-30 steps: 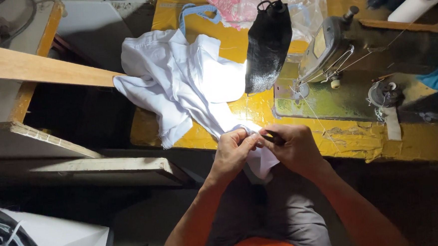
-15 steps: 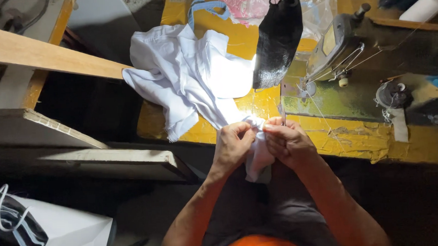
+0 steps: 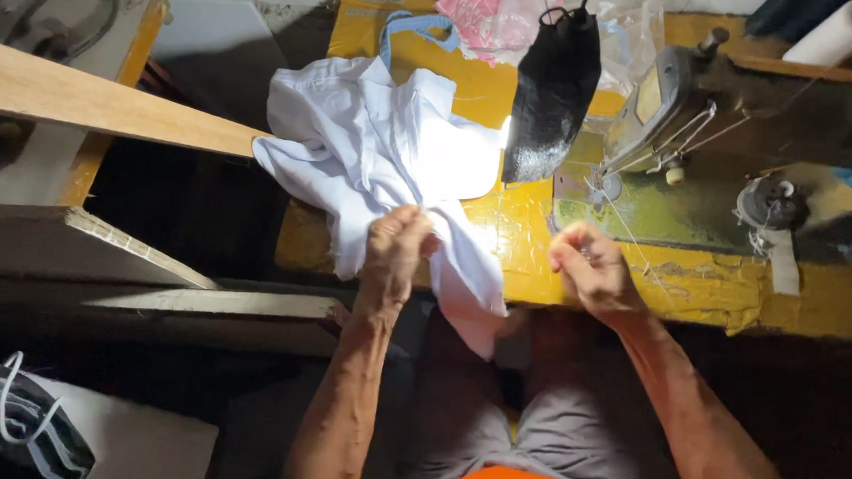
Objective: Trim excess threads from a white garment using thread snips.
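A white garment [image 3: 382, 145] lies bunched on the yellow sewing table [image 3: 720, 292], and one end hangs over the front edge onto my lap. My left hand [image 3: 397, 251] is closed on a fold of this cloth at the table's edge. My right hand [image 3: 588, 272] is off the cloth, about a hand's width to the right. Its fingertips are pinched together over the table's front edge, and anything between them is too small to make out. A thin thread runs past it toward the sewing machine [image 3: 677, 110].
A black lamp shade [image 3: 554, 87] hangs over the table and lights the cloth. Pink fabric [image 3: 492, 12] and clear plastic lie at the back. A wooden plank [image 3: 88, 102] and boards stand to the left. A white bag [image 3: 37, 425] sits at the lower left.
Both hands were together on the cloth's hanging end. Now my right hand has come away to the right, while my left hand keeps hold of the cloth.
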